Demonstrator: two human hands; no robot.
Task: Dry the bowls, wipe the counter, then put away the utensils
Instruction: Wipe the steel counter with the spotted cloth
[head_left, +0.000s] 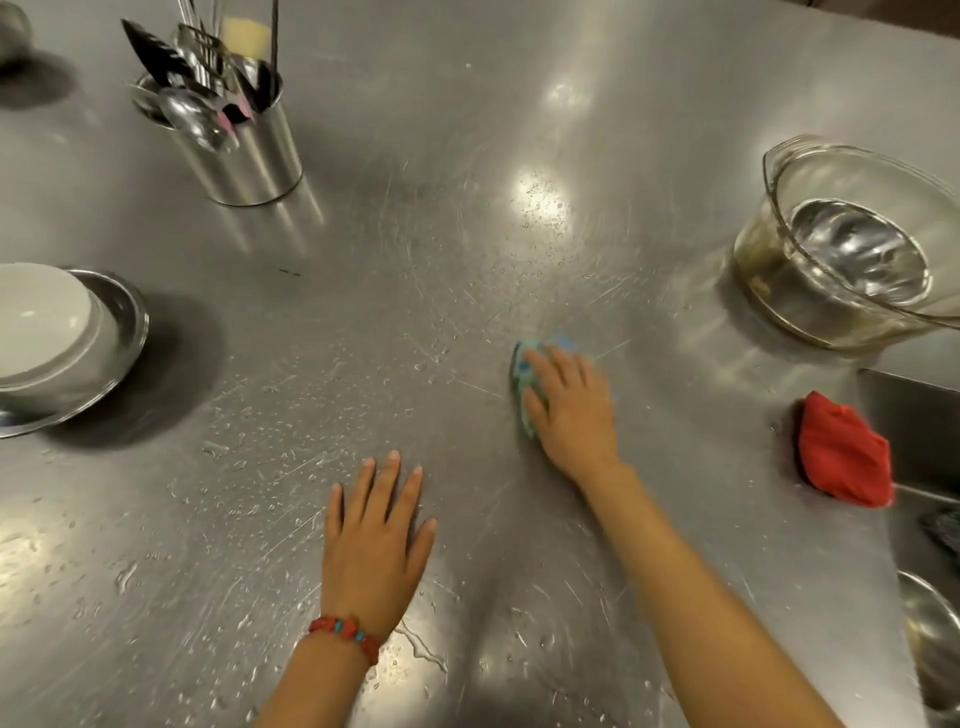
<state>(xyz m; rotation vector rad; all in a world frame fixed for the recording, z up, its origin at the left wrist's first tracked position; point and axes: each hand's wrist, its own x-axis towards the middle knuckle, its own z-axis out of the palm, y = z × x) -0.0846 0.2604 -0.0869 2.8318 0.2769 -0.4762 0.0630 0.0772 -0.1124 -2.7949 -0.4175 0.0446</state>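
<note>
My right hand (569, 402) presses a folded blue-green cloth (524, 366) onto the wet steel counter (395, 291); the cloth shows past my fingers and is mostly covered by the palm. Flat on the counter near me lies my left hand (374, 535), fingers spread, holding nothing. A steel utensil holder (244, 150) full of spoons and other utensils stands at the back left. A white bowl (41, 322) sits inside a steel bowl (111, 332) at the left edge. At the right, a glass bowl (810, 291) holds a steel bowl (862, 249).
A crumpled red cloth (841, 452) lies at the right beside the sink (914, 426). Another steel bowl (930, 639) sits down in the sink at the lower right. Water drops cover the counter between my hands and to the left.
</note>
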